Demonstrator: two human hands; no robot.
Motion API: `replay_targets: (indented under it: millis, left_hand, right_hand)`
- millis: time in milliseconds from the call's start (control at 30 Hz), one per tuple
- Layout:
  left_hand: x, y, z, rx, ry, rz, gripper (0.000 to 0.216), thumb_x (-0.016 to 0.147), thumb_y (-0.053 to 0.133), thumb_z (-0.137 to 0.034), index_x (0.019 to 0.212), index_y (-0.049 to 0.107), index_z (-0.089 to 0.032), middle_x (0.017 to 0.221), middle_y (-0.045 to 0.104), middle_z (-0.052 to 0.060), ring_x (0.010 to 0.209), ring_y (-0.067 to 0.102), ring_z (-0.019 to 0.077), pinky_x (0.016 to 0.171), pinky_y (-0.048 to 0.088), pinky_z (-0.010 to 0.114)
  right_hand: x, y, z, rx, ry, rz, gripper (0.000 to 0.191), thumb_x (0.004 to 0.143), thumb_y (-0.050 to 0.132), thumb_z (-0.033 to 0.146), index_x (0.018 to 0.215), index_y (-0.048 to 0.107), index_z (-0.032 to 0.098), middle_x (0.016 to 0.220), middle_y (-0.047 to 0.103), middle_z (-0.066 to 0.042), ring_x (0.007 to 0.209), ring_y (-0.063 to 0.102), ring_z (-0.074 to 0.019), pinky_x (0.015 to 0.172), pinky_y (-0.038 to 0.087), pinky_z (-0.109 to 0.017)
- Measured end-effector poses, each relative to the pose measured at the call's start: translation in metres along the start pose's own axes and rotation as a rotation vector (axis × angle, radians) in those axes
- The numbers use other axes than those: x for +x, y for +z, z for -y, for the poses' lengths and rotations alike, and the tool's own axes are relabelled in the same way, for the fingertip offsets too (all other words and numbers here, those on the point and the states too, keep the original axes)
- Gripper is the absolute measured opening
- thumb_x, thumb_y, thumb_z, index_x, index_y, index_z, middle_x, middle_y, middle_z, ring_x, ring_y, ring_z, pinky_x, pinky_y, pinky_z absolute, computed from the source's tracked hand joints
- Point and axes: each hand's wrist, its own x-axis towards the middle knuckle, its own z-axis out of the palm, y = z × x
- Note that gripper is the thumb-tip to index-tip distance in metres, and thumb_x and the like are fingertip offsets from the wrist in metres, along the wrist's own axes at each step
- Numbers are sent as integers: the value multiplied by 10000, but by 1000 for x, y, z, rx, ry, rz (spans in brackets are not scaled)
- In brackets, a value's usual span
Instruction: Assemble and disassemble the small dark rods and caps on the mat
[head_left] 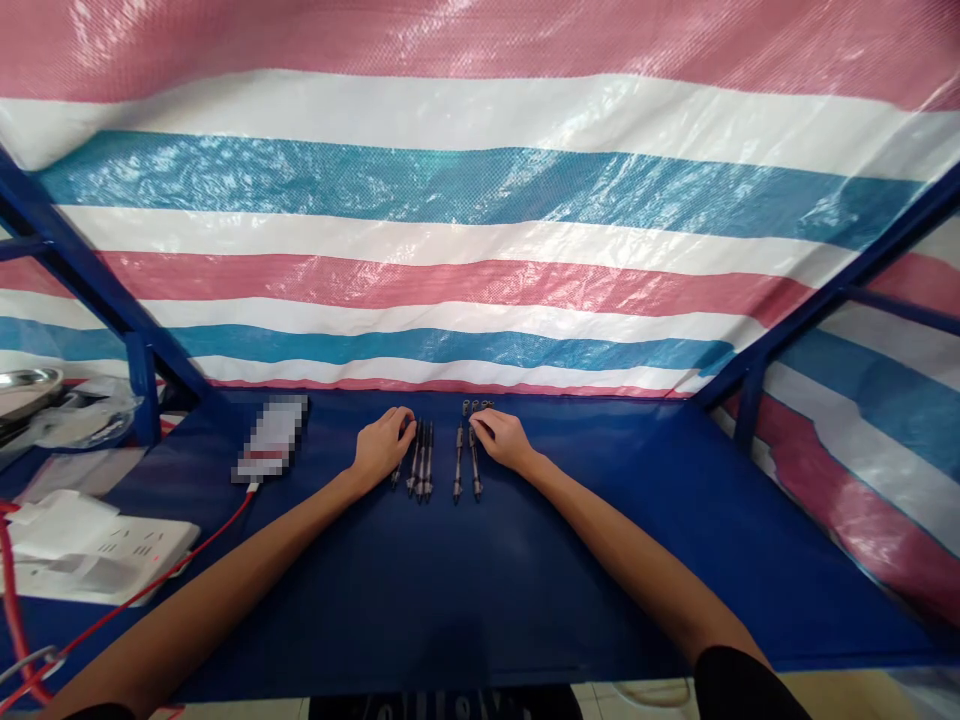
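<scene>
Several slim dark pens lie side by side on a blue table (525, 560), in a left group (421, 465) and a right pair (466, 465). A few small pen caps (475, 405) sit just beyond the right pair. My left hand (382, 445) rests on the table with fingers curled, its fingertips against the upper end of the left group. Over at the right pair, my right hand (504, 438) has its fingers curled and pinched at the top end of one pen. What the fingers enclose is too small to make out.
A striped pink, white and blue tarp (480, 230) walls the back and sides behind a blue frame (142, 385). At left lie a pixelated phone-like device (271, 440) with a red cable (187, 560), a white power strip (97, 560) and a metal dish (26, 385).
</scene>
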Motion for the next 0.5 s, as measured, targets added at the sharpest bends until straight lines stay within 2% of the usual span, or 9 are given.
replay_targets:
  millis: [500]
  left_hand:
    - [3, 2, -5, 111, -28, 23, 245, 942, 413, -396, 1022, 591, -248, 898, 684, 3, 743, 611, 175, 571, 301, 250]
  right_hand:
    - [-4, 3, -5, -24, -3, 137, 244, 947, 414, 238, 909, 644, 168, 872, 724, -74, 752, 667, -170, 699, 483, -258]
